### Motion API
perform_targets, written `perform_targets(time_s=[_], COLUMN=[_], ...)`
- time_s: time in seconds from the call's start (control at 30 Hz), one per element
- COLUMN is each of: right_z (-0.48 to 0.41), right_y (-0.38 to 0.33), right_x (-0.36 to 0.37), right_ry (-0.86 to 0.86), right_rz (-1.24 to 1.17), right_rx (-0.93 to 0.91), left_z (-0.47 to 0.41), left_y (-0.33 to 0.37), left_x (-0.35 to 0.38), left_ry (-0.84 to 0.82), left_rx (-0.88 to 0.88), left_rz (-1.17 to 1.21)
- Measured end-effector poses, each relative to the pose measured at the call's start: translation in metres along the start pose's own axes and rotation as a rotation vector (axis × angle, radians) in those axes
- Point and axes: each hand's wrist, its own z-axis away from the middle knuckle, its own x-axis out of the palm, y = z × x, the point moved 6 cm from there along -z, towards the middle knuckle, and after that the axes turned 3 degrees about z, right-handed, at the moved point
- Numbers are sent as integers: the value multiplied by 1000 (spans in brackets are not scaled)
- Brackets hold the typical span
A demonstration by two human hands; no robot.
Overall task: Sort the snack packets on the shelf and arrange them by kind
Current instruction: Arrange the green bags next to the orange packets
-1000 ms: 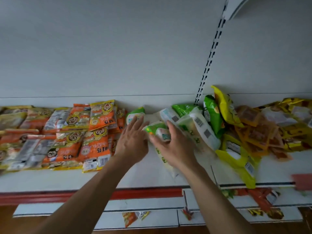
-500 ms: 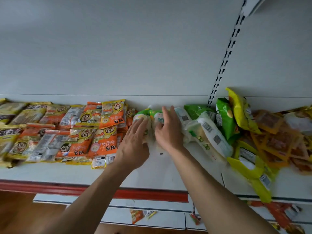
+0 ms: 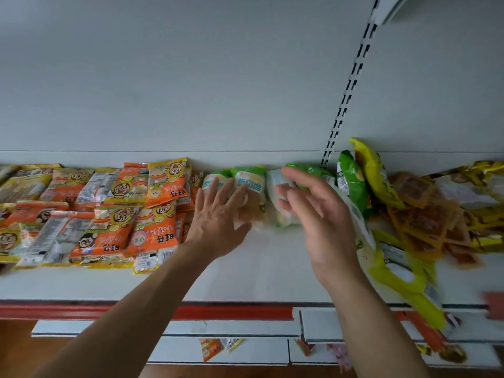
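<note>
- On the shelf, mid-span: green-white packets sit just beside the orange packets. Left hand lies flat on them, fingers spread.
- Right hand hovers beside them, fingers loosely spread, holding nothing; blurred.
- Risk: slick film, so a hard push could slide them into the orange group.
- Risk: yellow-green packet overhangs the front edge; a forearm brush could drop it.

Shop: slotted shelf upright, snack pkts.
</note>
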Motion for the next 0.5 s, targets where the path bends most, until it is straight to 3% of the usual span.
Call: perform_targets(time_s=[0.13, 0.23, 0.3, 0.4, 0.5], right_z=[5, 3, 4, 11, 18], right_y=[5, 2, -4, -14, 9], right_x=[11, 12, -2, -29, -48], right_ry=[-122, -130, -52, 70, -108], right_rz=[-594, -687, -339, 523, 1080], right_rx=[324, 344, 186, -47, 69], left_z=[-8, -14, -18, -21, -21], left_y=[38, 57, 57, 57, 57], left_x=[4, 13, 13, 10, 8], left_ry=[15, -51, -42, -45, -79], left_rx=[213, 281, 272, 261, 269], left_rz=[-51, -39, -38, -42, -52])
